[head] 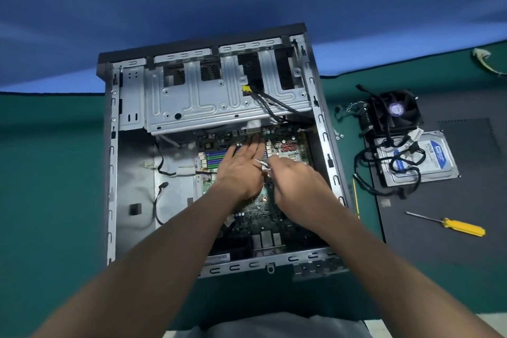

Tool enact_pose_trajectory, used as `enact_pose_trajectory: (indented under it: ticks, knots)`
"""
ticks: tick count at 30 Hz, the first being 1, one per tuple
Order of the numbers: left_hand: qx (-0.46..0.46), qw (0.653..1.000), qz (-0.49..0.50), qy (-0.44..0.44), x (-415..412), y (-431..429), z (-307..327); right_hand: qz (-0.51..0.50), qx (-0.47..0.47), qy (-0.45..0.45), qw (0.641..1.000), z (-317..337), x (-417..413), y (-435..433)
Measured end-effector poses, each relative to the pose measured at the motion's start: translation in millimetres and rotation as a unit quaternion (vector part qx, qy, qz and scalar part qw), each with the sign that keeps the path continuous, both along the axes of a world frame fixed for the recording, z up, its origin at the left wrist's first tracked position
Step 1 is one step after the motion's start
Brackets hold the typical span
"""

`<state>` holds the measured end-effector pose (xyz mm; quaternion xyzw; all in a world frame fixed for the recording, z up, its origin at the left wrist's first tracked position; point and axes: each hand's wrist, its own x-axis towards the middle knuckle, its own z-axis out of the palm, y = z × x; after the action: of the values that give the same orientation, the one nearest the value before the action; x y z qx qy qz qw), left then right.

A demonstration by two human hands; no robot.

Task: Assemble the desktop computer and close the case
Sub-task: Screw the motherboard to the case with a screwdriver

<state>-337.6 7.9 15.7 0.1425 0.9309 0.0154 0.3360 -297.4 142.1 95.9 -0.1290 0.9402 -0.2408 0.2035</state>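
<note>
An open grey computer case (111,173) lies on its side with a green motherboard (255,214) inside. My left hand (241,170) rests flat on the board with straight fingers, near the blue memory slots (216,158). My right hand (293,184) sits just right of it, fingers curled round a small silver metal part (262,164) over the processor socket area. What lies under both hands is hidden.
A metal drive cage (219,101) fills the case's far end, with black cables and a yellow connector (246,89). To the right on a dark mat lie a cooler fan (395,112), a hard drive (428,159) under cables, small screws (338,134) and a yellow-handled screwdriver (461,228).
</note>
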Motion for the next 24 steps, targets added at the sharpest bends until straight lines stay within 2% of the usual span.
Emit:
enact_pose_trajectory:
  ticks: [3,6,9,12,15,20,24]
  knots:
    - [0.016,1.000,0.024,0.006,-7,5,9,-0.025,-0.088,0.029,0.995,7,1,2]
    - [0.055,0.994,0.046,0.088,-5,14,18,-0.086,-0.207,0.087,0.971,25,4,14]
    - [0.098,0.990,0.046,0.093,10,26,19,-0.162,-0.245,0.121,0.948,35,2,45]
    - [0.072,0.996,0.020,0.040,17,36,15,-0.293,-0.215,0.082,0.928,20,-5,88]
    - [0.042,0.998,0.000,0.047,13,42,18,-0.372,-0.136,0.025,0.918,-13,-1,129]
    - [-0.047,0.995,-0.070,0.057,11,47,24,-0.395,-0.049,-0.058,0.916,-69,28,158]
    - [-0.073,0.991,-0.087,0.071,19,48,23,-0.357,-0.009,-0.051,0.933,-86,42,153]
